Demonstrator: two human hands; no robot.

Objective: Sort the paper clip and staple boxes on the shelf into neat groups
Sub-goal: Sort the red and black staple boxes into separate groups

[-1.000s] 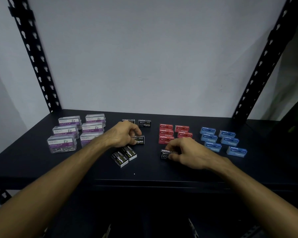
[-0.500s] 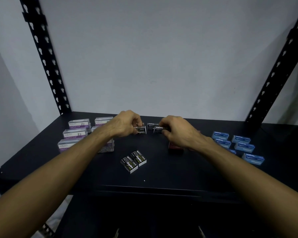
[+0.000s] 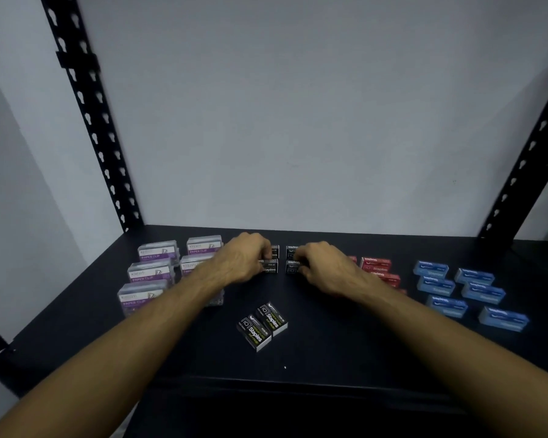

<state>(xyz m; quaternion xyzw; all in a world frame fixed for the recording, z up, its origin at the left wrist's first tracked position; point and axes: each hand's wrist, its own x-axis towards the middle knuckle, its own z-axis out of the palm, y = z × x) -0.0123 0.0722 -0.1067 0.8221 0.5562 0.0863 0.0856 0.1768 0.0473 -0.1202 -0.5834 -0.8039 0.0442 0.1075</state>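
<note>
On the black shelf (image 3: 329, 358), my left hand (image 3: 244, 262) pinches a black staple box (image 3: 270, 267) set just in front of another black box (image 3: 274, 250) at the back. My right hand (image 3: 323, 267) grips a second black staple box (image 3: 291, 267) in front of a further black one (image 3: 292, 250). Two more black staple boxes (image 3: 261, 325) lie side by side, skewed, nearer the front. Clear purple-labelled paper clip boxes (image 3: 151, 273) stand grouped at the left, partly behind my left forearm.
Red staple boxes (image 3: 377, 267) sit right of my right hand, partly hidden by it. Several blue staple boxes (image 3: 462, 289) form two columns at the far right. Black perforated uprights (image 3: 89, 115) rise at both back corners before a white wall.
Both hands carried a black staple box each from mid-shelf to the back middle and lowered them in front of the two black boxes there. The camera tilted up.
</note>
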